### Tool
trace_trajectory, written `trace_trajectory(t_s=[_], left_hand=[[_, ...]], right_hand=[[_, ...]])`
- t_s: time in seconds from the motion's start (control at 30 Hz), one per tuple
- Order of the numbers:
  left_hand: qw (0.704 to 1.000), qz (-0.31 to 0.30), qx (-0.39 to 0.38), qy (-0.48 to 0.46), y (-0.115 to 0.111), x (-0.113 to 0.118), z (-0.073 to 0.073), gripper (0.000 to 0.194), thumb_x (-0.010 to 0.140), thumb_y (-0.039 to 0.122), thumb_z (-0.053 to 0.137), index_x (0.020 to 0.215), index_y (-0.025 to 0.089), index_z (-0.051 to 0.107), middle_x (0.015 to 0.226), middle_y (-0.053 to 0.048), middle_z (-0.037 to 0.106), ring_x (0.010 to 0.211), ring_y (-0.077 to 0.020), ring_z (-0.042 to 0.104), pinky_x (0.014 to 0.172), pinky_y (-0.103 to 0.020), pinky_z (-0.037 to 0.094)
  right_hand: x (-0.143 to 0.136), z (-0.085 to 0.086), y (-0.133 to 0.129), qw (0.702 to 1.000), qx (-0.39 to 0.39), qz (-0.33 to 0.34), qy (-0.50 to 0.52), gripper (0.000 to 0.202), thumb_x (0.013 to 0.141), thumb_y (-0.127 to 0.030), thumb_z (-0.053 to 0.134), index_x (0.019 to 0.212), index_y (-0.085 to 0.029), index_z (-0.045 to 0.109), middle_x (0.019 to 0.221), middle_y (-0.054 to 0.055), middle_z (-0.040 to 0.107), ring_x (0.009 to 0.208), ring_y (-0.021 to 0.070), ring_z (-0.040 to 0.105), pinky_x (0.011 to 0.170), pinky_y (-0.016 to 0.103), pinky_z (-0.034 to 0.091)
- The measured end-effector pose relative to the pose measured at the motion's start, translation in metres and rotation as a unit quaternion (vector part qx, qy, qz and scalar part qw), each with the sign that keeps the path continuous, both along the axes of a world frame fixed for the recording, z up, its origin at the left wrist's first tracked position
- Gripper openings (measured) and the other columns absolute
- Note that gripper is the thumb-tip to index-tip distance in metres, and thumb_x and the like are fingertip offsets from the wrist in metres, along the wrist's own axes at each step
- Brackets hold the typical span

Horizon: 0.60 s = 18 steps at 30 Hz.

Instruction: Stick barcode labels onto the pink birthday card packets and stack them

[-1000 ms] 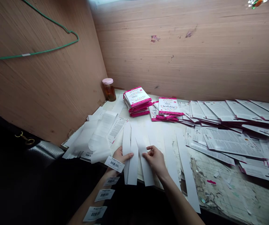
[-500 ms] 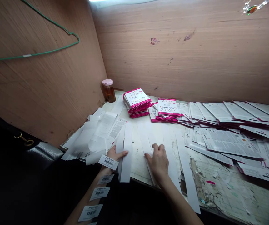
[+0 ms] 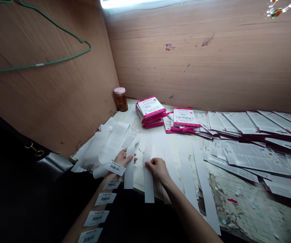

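My left hand (image 3: 122, 158) is closed on a white paper strip (image 3: 129, 175), its thumb lying across the front. Barcode labels (image 3: 104, 199) are stuck in a row along my left wrist and forearm. To the right, my right hand (image 3: 158, 168) pinches the edge of another white strip (image 3: 149, 190), which lies on the table with its lower end past the front edge. More long white strips (image 3: 189, 184) lie side by side under and beyond my right forearm.
Crumpled white sheets (image 3: 112, 140) lie left. Behind stand a pink-lidded jar (image 3: 121, 101), a stack of pink-and-white packets (image 3: 151, 109) and a smaller birthday pile (image 3: 185, 118). Many packets (image 3: 254, 153) spread across the right. A green hanger (image 3: 59, 60) hangs on the left panel.
My right hand has moved left and now pinches a strip that lies between my hands. My left hand still holds its paper, shifted slightly left and up. The camera view has shifted slightly.
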State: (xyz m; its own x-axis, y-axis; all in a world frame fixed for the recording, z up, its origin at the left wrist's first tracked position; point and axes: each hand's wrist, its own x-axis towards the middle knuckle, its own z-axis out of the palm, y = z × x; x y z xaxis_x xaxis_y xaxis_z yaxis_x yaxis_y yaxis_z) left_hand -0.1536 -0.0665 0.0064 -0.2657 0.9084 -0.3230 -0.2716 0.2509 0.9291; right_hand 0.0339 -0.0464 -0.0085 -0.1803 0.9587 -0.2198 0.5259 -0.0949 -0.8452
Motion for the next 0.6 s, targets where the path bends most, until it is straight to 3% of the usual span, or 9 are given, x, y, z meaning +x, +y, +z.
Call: trace_trajectory(t_s=[0.07,0.13,0.2,0.27,0.37,0.47,0.6], left_hand=[[0.999,0.004,0.027,0.027,0.005,-0.009,0.010,0.064,0.062,0.017,0.084,0.119,0.015,0.053,0.103,-0.011,0.069,0.066,-0.0179,0.071,0.062,-0.028,0.058],[0.997,-0.049,0.048,0.040,0.005,-0.014,0.020,0.077,0.061,0.019,0.084,0.130,0.020,0.051,0.117,-0.013,0.064,0.066,-0.0185,0.072,0.060,-0.028,0.058],[0.989,-0.128,0.069,0.037,0.003,-0.014,0.026,0.083,0.061,0.024,0.084,0.136,0.024,0.049,0.120,-0.013,0.063,0.069,-0.0208,0.072,0.061,-0.029,0.058],[0.982,-0.161,0.092,0.041,0.003,-0.012,0.028,0.079,0.064,0.030,0.083,0.135,0.024,0.051,0.116,-0.011,0.066,0.076,-0.0228,0.073,0.064,-0.029,0.059],[0.986,-0.130,0.082,0.070,0.011,-0.017,0.018,0.081,0.059,0.036,0.085,0.132,0.022,0.054,0.117,-0.010,0.066,0.085,-0.0254,0.072,0.069,-0.031,0.059],[0.986,-0.080,0.020,0.146,0.025,-0.032,0.002,0.087,0.047,0.041,0.088,0.126,0.017,0.058,0.122,-0.014,0.065,0.101,-0.0328,0.068,0.081,-0.039,0.058],[0.931,-0.057,0.036,0.359,0.031,-0.050,-0.012,0.076,0.048,0.051,0.081,0.113,0.016,0.064,0.139,-0.018,0.051,0.136,-0.0384,0.038,0.111,-0.047,0.034]], right_hand=[[-0.001,0.003,-0.001,0.999,0.017,-0.004,-0.035,0.018,0.075,-0.023,0.063,0.061,-0.018,0.054,0.062,0.002,0.059,0.062,0.0161,0.054,0.055,0.025,0.033],[-0.005,0.006,-0.002,0.996,0.030,-0.009,-0.078,0.010,0.073,-0.020,0.065,0.081,-0.016,0.059,0.075,0.007,0.065,0.071,0.0211,0.059,0.059,0.027,0.034],[-0.008,0.009,-0.003,0.989,0.038,0.000,-0.141,0.031,0.076,-0.022,0.065,0.105,-0.014,0.056,0.086,0.011,0.068,0.079,0.0260,0.063,0.062,0.029,0.037],[-0.011,0.015,-0.007,0.979,0.043,0.021,-0.200,0.042,0.082,-0.026,0.061,0.120,-0.014,0.048,0.092,0.014,0.069,0.085,0.0287,0.065,0.065,0.031,0.040],[-0.006,0.029,-0.021,0.973,0.061,0.048,-0.219,0.048,0.086,-0.029,0.060,0.128,-0.014,0.042,0.102,0.015,0.068,0.090,0.0293,0.066,0.069,0.033,0.044],[0.016,0.039,-0.046,0.976,0.111,0.073,-0.172,0.049,0.089,-0.031,0.058,0.132,-0.017,0.040,0.105,0.013,0.067,0.088,0.0270,0.066,0.070,0.033,0.046],[0.080,0.033,-0.076,0.979,0.159,0.059,-0.117,0.041,0.088,-0.032,0.059,0.125,-0.018,0.048,0.085,0.005,0.066,0.073,0.0213,0.064,0.067,0.031,0.048]])
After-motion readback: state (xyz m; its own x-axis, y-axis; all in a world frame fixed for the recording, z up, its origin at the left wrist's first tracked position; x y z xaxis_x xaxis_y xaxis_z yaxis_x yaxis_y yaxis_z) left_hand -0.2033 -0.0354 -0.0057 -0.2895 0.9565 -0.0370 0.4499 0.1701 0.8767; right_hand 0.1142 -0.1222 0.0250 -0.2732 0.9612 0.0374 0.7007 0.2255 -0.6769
